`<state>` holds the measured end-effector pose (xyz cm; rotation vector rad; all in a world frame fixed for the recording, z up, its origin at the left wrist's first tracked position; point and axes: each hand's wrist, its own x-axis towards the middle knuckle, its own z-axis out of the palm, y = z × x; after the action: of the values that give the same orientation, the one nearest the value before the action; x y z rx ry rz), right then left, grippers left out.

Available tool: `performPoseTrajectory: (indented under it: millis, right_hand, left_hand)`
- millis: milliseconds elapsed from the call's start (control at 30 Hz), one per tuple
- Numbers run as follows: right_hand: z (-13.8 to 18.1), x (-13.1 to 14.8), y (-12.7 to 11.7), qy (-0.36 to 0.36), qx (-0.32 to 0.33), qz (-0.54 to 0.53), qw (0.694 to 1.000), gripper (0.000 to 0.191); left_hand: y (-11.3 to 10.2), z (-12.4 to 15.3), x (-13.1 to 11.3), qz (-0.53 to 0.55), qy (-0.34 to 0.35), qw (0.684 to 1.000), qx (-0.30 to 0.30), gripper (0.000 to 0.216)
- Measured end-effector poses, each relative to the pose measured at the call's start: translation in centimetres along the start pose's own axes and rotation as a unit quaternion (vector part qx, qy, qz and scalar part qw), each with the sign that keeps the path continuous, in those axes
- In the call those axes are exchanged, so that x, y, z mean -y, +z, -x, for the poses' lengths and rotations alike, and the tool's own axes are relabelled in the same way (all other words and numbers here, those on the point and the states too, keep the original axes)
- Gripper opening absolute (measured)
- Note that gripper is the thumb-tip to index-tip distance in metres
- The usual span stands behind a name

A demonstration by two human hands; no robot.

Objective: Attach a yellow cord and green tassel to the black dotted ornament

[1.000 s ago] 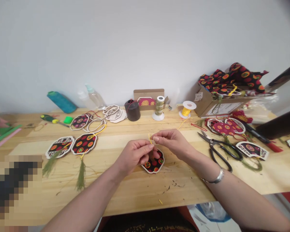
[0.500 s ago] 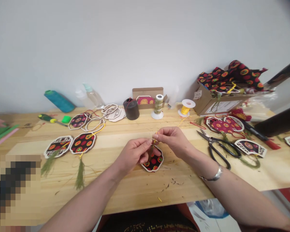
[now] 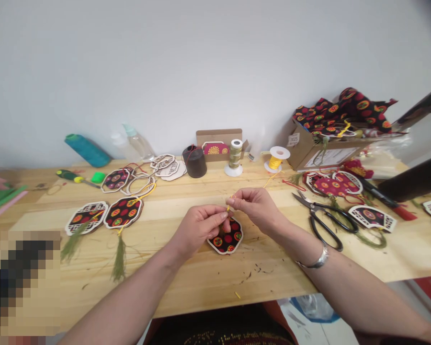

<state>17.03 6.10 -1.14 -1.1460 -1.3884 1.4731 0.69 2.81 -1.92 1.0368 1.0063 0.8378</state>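
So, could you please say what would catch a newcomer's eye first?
Probably the left hand and right hand working yellow cord at mid-picture, with a patterned ornament just below in view. Next, perhaps, the colourful cloth heaped atop the cardboard box at back right, and the black scissors right of the hands.

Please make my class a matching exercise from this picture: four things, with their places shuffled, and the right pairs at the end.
1. Yellow cord
2. Scissors
3. Teal thread cone
4. White-edged patterned panel

A. Near the wall, on the left
B. Partly hidden behind the left hand
C. At the fingertips of both hands
D. On the tabletop, right of the right hand

Pairs: 1-C, 2-D, 3-A, 4-B
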Motion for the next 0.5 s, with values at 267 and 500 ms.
performPoseTrajectory:
  millis: [267,500]
  right_hand:
    - [-0.16,-0.27,-0.18,-0.039,-0.018,0.107,0.993,0.029]
    - [-0.07,-0.28,-0.04,-0.046,-0.017,0.098,0.994,0.029]
  left_hand:
    - [0.02,-0.20,0.21,0.038,-0.002,0.999,-0.016,0.020]
    - [0.15,0.00,0.18,-0.053,0.019,0.998,-0.040,0.021]
